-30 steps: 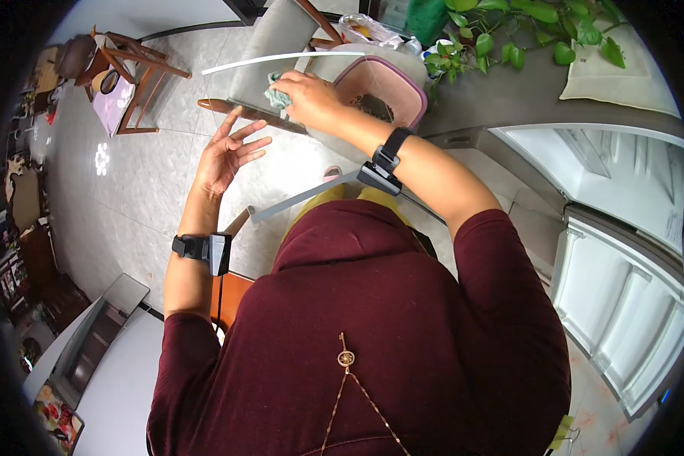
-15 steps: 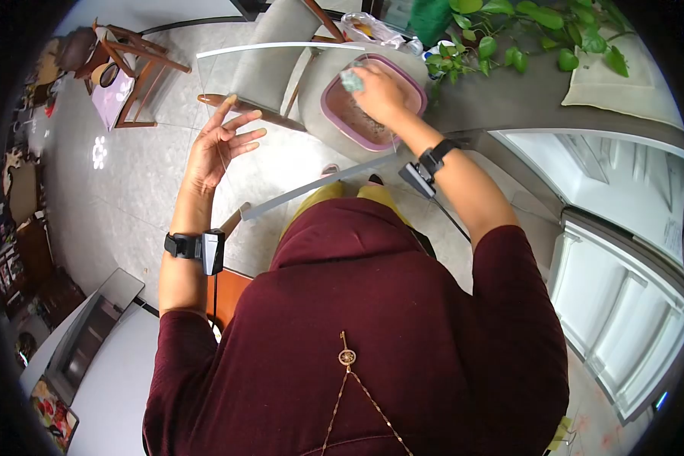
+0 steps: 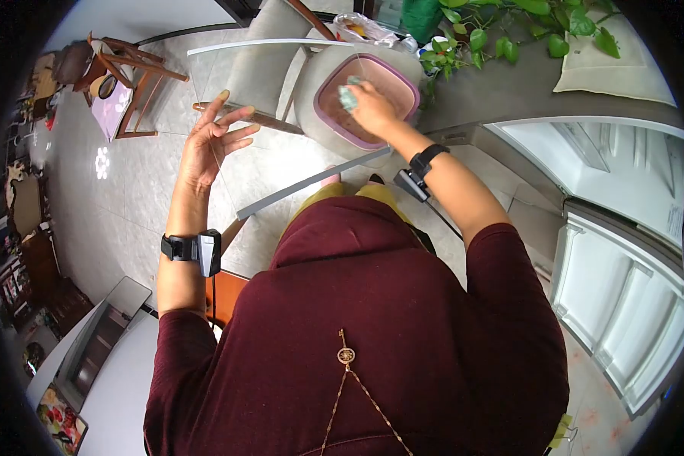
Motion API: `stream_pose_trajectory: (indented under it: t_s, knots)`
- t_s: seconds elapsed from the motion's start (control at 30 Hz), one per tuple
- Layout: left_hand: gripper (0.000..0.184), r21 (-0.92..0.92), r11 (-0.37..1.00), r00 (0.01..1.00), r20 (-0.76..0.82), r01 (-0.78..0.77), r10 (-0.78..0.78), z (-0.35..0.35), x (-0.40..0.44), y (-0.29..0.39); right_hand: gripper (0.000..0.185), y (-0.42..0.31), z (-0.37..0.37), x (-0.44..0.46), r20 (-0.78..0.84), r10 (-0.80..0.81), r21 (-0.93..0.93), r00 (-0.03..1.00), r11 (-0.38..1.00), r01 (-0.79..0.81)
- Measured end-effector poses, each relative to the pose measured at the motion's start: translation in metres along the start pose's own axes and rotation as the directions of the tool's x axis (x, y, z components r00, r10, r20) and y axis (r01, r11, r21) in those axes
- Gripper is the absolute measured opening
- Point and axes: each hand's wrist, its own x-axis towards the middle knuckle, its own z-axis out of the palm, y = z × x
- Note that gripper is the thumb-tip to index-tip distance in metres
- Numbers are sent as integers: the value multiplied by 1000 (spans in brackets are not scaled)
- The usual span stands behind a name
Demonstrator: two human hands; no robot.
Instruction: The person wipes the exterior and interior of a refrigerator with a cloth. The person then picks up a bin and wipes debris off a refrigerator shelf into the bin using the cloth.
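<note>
A clear glass shelf (image 3: 294, 176) with a white strip along its far edge and a grey strip along its near edge stretches out before me. My left hand (image 3: 214, 148) holds it at the left side, the fingers spread out against the pane. My right hand (image 3: 371, 112) is closed around a bunched grey-green cloth (image 3: 348, 97), over the right part of the shelf. Behind the glass, a pink basin with a purple rim (image 3: 328, 121) stands on a grey chair seat. Whether the cloth touches the glass is hard to tell.
To the right, a refrigerator's door (image 3: 623, 304) stands open. A leafy plant (image 3: 501, 38) hangs over the grey surface at upper right. A grey chair (image 3: 262, 76) is ahead, a wooden chair (image 3: 133, 95) farther left. An orange surface (image 3: 224, 296) lies near my left elbow.
My right hand has moved slightly down and left with the cloth. The shelf and my left hand have shifted a little left in view, along with the surroundings.
</note>
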Motion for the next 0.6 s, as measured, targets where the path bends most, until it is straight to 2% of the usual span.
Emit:
stream_pose_trajectory:
  t_s: [0.07, 0.2, 0.27, 0.3, 0.4, 0.47, 0.6]
  knots:
    - [74, -2, 1000, 1000, -14, 9, -9, 1, -1, 2, 40, 32, -2, 7, 74, 72, -113, 995, 992, -63]
    - [74, 6, 1000, 1000, -22, 15, -15, 0, -1, 1, 43, 40, -25, 5, 20, 86, -222, 996, 972, -79]
    - [72, -24, 1000, 1000, 3, 3, -3, -3, 0, 1, 47, 43, -28, 8, -104, -40, 50, 994, 998, 45]
    - [72, -27, 1000, 1000, -1, 0, 0, -2, -1, 1, 47, 43, -29, 8, -101, -45, 48, 994, 998, 50]
    - [70, -24, 1000, 1000, -17, 8, -9, -1, -2, 2, 47, 45, -32, 8, -50, 14, 102, 999, 995, -9]
    - [70, 6, 1000, 999, -32, 10, -9, -2, -1, 1, 44, 46, -34, 7, 20, 182, 499, 983, 850, -167]
    - [70, -10, 1000, 999, -35, 21, -22, -3, 0, 1, 43, 60, -23, 10, 26, 186, 620, 982, 768, -162]
